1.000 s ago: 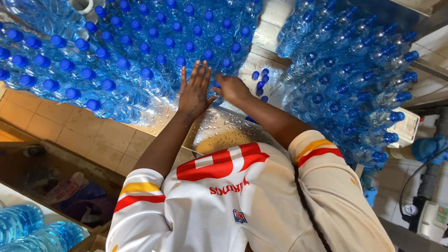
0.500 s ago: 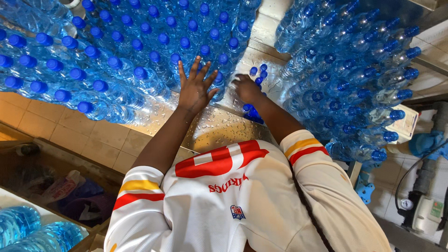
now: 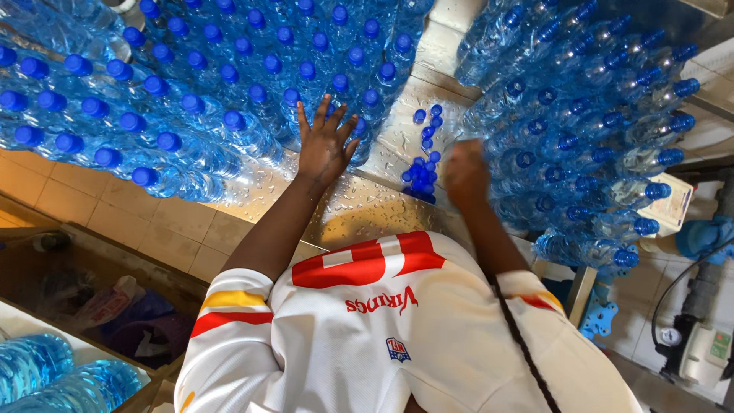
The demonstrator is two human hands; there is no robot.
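Note:
Two crowds of clear water bottles with blue caps stand on a wet metal table (image 3: 367, 206). My left hand (image 3: 325, 145) lies flat with its fingers spread against the near edge of the left crowd of bottles (image 3: 229, 92). My right hand (image 3: 466, 172) is blurred and sits at the near left edge of the right crowd of bottles (image 3: 581, 130). Whether it holds anything is not visible. A small heap of loose blue caps (image 3: 423, 174) lies on the table between my hands.
Tan tiled flooring (image 3: 92, 206) lies left of the table. A box with bags (image 3: 115, 306) and more bottles (image 3: 46, 375) sit at lower left. At lower right are a white device (image 3: 707, 352), a cable and a blue glove (image 3: 703, 233).
My right hand has swung from the loose caps rightward to the right crowd of bottles. My left hand has stayed spread against the left crowd.

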